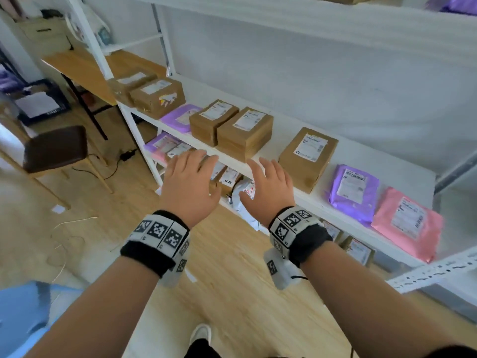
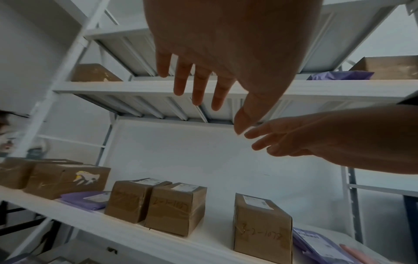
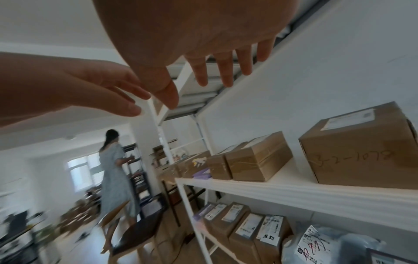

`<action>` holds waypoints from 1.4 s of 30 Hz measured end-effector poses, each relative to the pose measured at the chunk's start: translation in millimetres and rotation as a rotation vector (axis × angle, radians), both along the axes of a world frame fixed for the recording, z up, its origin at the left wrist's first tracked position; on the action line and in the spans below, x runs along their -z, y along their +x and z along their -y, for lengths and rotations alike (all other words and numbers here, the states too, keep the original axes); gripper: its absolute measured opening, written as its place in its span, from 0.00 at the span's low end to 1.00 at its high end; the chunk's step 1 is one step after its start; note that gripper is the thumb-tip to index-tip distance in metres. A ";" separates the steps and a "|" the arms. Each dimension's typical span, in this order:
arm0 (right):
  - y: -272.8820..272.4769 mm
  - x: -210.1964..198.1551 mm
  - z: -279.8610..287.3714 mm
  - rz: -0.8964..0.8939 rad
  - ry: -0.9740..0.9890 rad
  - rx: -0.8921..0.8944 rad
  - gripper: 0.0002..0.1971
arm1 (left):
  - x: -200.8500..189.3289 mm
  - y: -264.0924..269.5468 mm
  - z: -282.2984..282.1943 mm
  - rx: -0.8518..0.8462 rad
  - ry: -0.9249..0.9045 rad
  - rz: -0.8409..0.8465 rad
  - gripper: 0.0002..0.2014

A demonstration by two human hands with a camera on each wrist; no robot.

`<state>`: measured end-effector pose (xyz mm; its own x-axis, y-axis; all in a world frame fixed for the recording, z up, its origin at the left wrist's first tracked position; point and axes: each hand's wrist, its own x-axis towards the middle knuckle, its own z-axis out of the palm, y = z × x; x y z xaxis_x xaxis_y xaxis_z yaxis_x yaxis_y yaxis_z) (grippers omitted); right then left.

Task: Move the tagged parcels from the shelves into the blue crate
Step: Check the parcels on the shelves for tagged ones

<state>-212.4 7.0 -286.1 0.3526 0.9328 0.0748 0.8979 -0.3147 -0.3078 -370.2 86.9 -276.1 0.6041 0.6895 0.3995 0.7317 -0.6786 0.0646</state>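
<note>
Both hands hover in the air before the white shelf unit's middle shelf, holding nothing. My left hand is spread flat, palm down, and my right hand is spread beside it. Just beyond them stand two taped brown boxes side by side. To their right is a single brown box with "3-2-1078" handwritten on its side. A purple mailer and a pink mailer lie further right. A dark blue crate sits on the floor far left.
More brown boxes and a purple mailer fill the shelf's left end; labelled parcels crowd the shelf below. A brown chair and a wooden table stand left. A person in a dress is beyond. A light blue object is beside me.
</note>
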 end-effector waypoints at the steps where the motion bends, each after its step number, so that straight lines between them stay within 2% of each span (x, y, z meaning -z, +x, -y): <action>1: -3.8 0.0 -8.8 -0.010 0.001 0.036 0.35 | -0.8 -2.0 -13.9 0.027 0.003 -0.018 0.28; 6: -22.1 4.1 -45.8 -0.038 0.007 0.184 0.36 | -0.8 -8.6 -76.3 0.147 0.005 -0.064 0.30; 12: -24.4 22.0 -47.8 -0.098 -0.010 0.365 0.37 | 17.7 9.9 -104.2 0.310 -0.049 -0.099 0.30; 16: -12.4 37.4 -31.6 -0.116 -0.053 0.474 0.36 | 32.4 34.6 -102.4 0.411 -0.063 -0.133 0.30; 22: 9.6 61.0 -6.0 -0.159 -0.120 0.545 0.37 | 64.7 68.1 -84.9 0.506 -0.099 -0.130 0.31; 33: 34.5 101.0 24.3 -0.177 -0.192 0.567 0.38 | 105.1 97.2 -58.7 0.571 -0.128 -0.146 0.30; 42: 41.9 131.9 13.2 -0.188 -0.235 0.604 0.38 | 140.3 110.1 -69.2 0.654 -0.130 -0.126 0.29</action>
